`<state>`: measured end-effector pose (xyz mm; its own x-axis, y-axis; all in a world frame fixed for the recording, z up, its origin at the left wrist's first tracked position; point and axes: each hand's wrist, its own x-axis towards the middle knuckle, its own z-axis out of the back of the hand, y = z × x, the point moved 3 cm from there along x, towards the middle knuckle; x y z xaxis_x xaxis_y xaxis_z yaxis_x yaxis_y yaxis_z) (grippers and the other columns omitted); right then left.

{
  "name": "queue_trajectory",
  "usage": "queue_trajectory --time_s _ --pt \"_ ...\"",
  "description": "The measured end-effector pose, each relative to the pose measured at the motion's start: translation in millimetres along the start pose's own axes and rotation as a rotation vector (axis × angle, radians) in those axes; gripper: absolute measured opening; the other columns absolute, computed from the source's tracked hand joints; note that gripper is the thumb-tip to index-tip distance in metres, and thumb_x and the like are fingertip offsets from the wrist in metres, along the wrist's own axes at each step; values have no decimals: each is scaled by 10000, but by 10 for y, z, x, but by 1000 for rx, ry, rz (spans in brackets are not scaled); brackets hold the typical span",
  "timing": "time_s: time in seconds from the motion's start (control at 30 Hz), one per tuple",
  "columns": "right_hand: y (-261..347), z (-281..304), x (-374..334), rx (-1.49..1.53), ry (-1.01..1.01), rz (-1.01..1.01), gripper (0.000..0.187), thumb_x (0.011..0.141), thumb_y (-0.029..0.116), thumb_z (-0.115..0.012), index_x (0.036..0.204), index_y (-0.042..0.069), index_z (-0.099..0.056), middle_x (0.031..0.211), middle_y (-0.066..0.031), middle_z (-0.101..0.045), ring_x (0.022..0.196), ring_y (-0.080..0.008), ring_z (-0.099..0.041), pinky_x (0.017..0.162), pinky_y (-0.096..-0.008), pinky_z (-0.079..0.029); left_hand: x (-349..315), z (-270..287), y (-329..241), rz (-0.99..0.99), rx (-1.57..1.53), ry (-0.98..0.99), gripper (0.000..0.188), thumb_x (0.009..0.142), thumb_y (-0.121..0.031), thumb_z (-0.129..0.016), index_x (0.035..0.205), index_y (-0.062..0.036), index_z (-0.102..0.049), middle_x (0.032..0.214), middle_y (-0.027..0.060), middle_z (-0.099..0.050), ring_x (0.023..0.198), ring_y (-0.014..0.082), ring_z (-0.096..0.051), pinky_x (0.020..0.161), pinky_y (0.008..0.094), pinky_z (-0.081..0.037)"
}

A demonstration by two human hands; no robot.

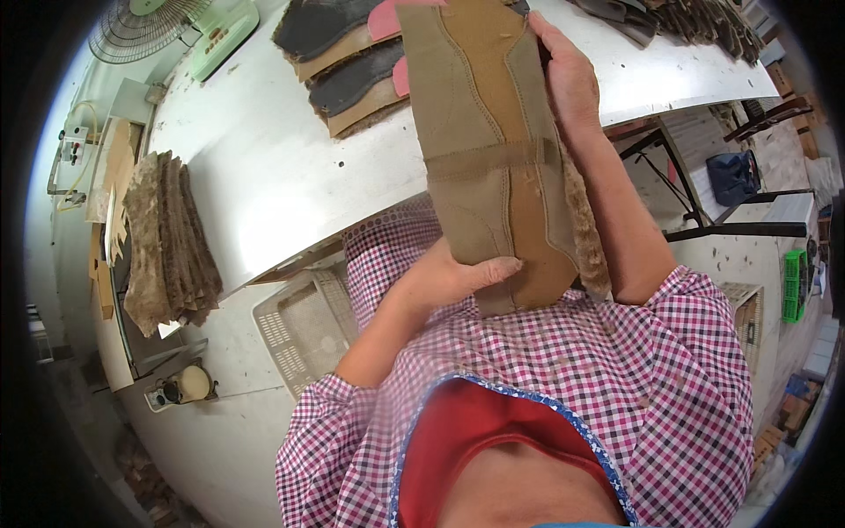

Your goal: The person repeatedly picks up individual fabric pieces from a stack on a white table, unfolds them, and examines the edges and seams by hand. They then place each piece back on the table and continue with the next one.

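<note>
Olive-tan stitched fabric panel [466, 189], with a golden-brown centre strip [528, 207] and furry brown backing [587, 224], is held aslant between both hands at the near edge of a smooth white table [299, 180]. Its lower end is pinched by the left hand [451, 275], thumb pressed on its face; its upper right edge is gripped by the right hand [574, 86]. Overlapping black, tan and pink pieces [354, 81] are seen beyond; layered brown furry strips [172, 242] are gathered beside the table's left end.
</note>
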<state>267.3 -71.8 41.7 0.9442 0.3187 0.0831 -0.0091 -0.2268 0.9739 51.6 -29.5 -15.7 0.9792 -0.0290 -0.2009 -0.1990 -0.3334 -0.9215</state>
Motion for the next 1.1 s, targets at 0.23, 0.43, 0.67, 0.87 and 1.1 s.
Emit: queue_trajectory --time_s 0.23,0.43,0.67,0.87,1.1 --pt "-500 315 -801 109 480 -514 526 986 430 -484 1211 -32 -595 1163 -127 -636 1019 -184 -603 924 -320 -473 -184 195 -99 -161 -236 -191 435 857 -78 -676 1259 21 -544 1184 116 -613 1084 217 -580 925 343 -475" --pt "-215 341 -892 177 507 -734 404 950 250 -591 1237 -34 -577 1157 -178 -640 1040 -203 -644 931 -336 -511 -367 236 -282 -259 -488 -311 454 754 58 -647 1201 29 -574 1122 131 -637 1033 252 -619 876 349 -501" --pt "-560 353 -449 -135 528 -278 213 949 184 -615 1017 -4 -688 852 -8 -680 719 -51 -594 646 -213 -503 -371 28 -372 -263 -540 -306 439 732 83 -599 1168 34 -574 1103 134 -639 1036 263 -616 871 376 -508" --pt "-832 107 -536 -36 648 -206 232 944 190 -615 1007 -18 -695 857 -24 -686 809 -85 -582 740 -259 -493 -314 87 -432 -294 -458 -457 605 681 85 -476 1286 89 -457 1213 216 -575 1101 345 -591 959 437 -493" --pt "97 306 -542 -543 309 539 184 912 124 -639 1041 -6 -656 924 -70 -649 816 -153 -599 728 -269 -491 -330 188 -420 -375 -465 -436 410 776 119 -519 1170 16 -574 1126 115 -626 1003 229 -623 857 350 -517"
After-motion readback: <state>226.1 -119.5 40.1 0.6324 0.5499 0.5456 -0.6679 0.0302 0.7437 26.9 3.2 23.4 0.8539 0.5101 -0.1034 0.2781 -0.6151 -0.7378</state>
